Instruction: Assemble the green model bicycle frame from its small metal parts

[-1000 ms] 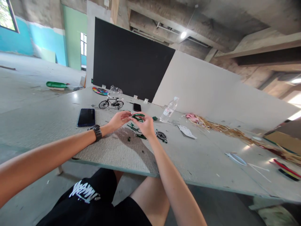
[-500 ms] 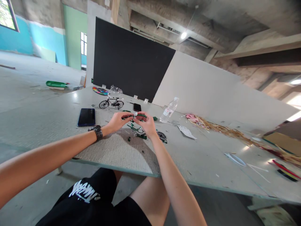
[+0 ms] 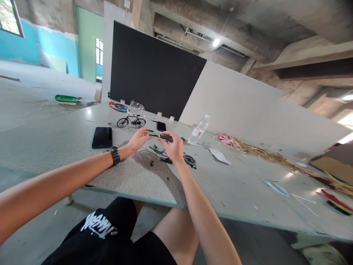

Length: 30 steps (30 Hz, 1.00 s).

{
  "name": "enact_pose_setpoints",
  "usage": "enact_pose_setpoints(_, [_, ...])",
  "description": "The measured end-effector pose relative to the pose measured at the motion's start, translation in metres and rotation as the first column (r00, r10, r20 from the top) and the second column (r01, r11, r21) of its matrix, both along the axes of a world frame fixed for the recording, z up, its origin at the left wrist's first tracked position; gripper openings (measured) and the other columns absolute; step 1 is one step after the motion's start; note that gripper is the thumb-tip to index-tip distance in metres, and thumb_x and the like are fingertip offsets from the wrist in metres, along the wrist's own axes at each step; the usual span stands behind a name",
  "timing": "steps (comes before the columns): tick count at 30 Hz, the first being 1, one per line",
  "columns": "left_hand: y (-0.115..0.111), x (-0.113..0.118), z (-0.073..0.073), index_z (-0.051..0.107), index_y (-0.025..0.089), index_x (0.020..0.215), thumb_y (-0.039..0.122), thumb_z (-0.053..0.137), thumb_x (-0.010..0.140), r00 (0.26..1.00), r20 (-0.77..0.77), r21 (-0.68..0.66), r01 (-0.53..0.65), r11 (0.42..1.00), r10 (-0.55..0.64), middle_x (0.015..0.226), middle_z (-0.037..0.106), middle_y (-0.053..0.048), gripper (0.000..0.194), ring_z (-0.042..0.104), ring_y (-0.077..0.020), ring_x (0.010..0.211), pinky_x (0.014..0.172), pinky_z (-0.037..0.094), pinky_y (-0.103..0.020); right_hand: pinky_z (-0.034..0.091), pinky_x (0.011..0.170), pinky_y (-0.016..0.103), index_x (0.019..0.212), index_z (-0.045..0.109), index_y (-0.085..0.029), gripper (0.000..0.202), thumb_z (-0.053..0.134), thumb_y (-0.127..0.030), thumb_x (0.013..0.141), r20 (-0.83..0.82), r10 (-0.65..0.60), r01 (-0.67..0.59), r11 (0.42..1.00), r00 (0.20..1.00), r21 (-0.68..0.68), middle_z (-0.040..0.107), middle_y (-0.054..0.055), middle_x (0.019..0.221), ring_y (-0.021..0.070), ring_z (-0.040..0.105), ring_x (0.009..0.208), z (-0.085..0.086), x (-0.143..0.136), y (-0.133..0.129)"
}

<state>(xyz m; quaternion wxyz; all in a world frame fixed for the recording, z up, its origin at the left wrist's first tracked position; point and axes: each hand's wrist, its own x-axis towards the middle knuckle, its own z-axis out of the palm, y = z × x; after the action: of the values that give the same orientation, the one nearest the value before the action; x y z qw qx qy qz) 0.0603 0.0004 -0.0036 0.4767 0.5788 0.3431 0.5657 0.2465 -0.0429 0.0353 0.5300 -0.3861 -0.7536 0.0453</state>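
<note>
My right hand (image 3: 174, 145) is closed around a slim dark-green part (image 3: 166, 136), which has a small shiny bit near its middle and a touch of red beside the fingers. My left hand (image 3: 140, 137) is just left of the part's thin end, its fingers apart; any contact is too small to make out. Below the hands lie green model-bicycle pieces (image 3: 157, 149) and a dark green-and-black piece (image 3: 166, 160). A small spoked wheel (image 3: 189, 159) rests right of my right wrist. Behind my left hand stands an assembled black model bicycle (image 3: 131, 120).
A large dark phone (image 3: 102, 137) lies left, and a smaller phone (image 3: 161, 126) behind the hands. A clear bottle (image 3: 199, 129) stands to the right, near a paper sheet (image 3: 219, 155). Straw-like strips (image 3: 256, 150) run along the white wall. The table's front edge (image 3: 154, 200) is above my legs.
My left hand has drawn back to the left and its fingers have opened from the green part. My right hand still holds the part in about the same place.
</note>
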Motion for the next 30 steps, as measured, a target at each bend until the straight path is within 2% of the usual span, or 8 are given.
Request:
enact_pose_setpoints(2, [-0.003,0.000,0.002,0.066,0.015,0.109,0.048,0.067,0.090,0.995,0.026,-0.075,0.097,0.992,-0.095,0.107,0.072,-0.015,0.038,0.071,-0.0248,0.096,0.086,0.057,-0.039,0.057,0.093,0.039,0.098,0.073,-0.025,0.011,0.072,-0.031,0.089,0.047,-0.020,0.018,0.999,0.999,0.048,0.076,0.007,0.101,0.0244,0.072,0.097,0.000,0.000,0.000])
enact_pose_setpoints(4, [-0.008,-0.001,0.005,0.068,0.014,0.100,0.058,0.062,0.091,0.972,0.077,-0.154,0.232,0.961,-0.222,0.098,0.075,-0.016,0.045,0.074,-0.0256,0.084,0.076,0.060,-0.039,0.056,0.095,0.039,0.098,0.073,-0.026,0.009,0.068,-0.028,0.091,0.115,-0.003,-0.003,0.999,0.993,0.053,0.077,0.007,0.101,0.0245,0.072,0.100,-0.001,-0.001,-0.001])
enact_pose_setpoints(8, [-0.013,-0.003,0.010,0.068,0.015,0.098,0.038,0.083,0.081,0.917,0.266,-0.236,0.361,0.902,-0.297,0.094,0.077,-0.012,0.033,0.076,-0.0230,0.083,0.084,0.061,-0.038,0.053,0.101,0.039,0.099,0.074,-0.026,0.020,0.063,-0.014,0.088,0.222,0.084,-0.087,0.996,0.972,0.004,0.076,0.005,0.106,0.0238,0.070,0.108,-0.004,-0.003,0.001])
enact_pose_setpoints(14, [-0.008,-0.006,0.007,0.055,0.020,0.118,0.016,0.083,0.079,0.926,0.347,-0.272,0.249,0.929,-0.147,0.088,0.076,-0.004,0.048,0.076,-0.0180,0.078,0.085,0.062,-0.036,0.048,0.109,0.042,0.101,0.077,-0.026,0.045,0.058,0.005,0.075,0.322,0.083,-0.075,0.997,0.943,-0.036,0.073,0.005,0.124,0.0232,0.065,0.121,-0.004,0.001,0.004])
enact_pose_setpoints(17, [-0.005,-0.005,0.005,0.055,0.019,0.108,0.012,0.081,0.079,0.930,0.354,-0.267,0.198,0.943,-0.095,0.086,0.074,-0.002,0.040,0.073,-0.0148,0.073,0.082,0.062,-0.034,0.046,0.110,0.043,0.105,0.076,-0.026,0.038,0.062,-0.001,0.080,0.325,0.040,-0.021,0.998,0.945,-0.061,0.072,0.006,0.126,0.0239,0.065,0.123,0.001,0.010,0.005])
enact_pose_setpoints(21, [-0.003,-0.006,0.005,0.056,0.017,0.094,0.010,0.082,0.078,0.937,0.345,-0.251,0.149,0.957,-0.055,0.078,0.069,0.001,0.032,0.070,-0.0120,0.068,0.080,0.061,-0.033,0.051,0.100,0.043,0.101,0.076,-0.025,0.026,0.059,-0.009,0.088,0.323,-0.086,0.125,0.987,0.942,-0.104,0.077,0.006,0.110,0.0242,0.070,0.108,0.003,0.030,0.010])
enact_pose_setpoints(26, [-0.003,-0.005,0.004,0.056,0.016,0.100,0.008,0.080,0.079,0.949,0.315,-0.258,0.098,0.961,-0.012,0.077,0.069,0.001,0.033,0.068,-0.0119,0.065,0.074,0.060,-0.031,0.053,0.091,0.042,0.093,0.076,-0.023,0.018,0.064,-0.012,0.086,0.399,-0.177,0.268,0.945,0.900,-0.187,0.078,0.007,0.097,0.0247,0.071,0.094,-0.004,0.053,0.017])
enact_pose_setpoints(30, [-0.006,-0.003,0.005,0.058,0.014,0.102,0.006,0.077,0.082,0.957,0.290,-0.263,0.088,0.961,-0.009,0.079,0.071,-0.001,0.030,0.069,-0.0132,0.067,0.074,0.061,-0.032,0.053,0.086,0.037,0.092,0.076,-0.023,0.011,0.075,-0.017,0.083,0.503,-0.160,0.337,0.897,0.849,-0.285,0.078,0.009,0.103,0.0253,0.071,0.096,-0.006,0.057,0.016])
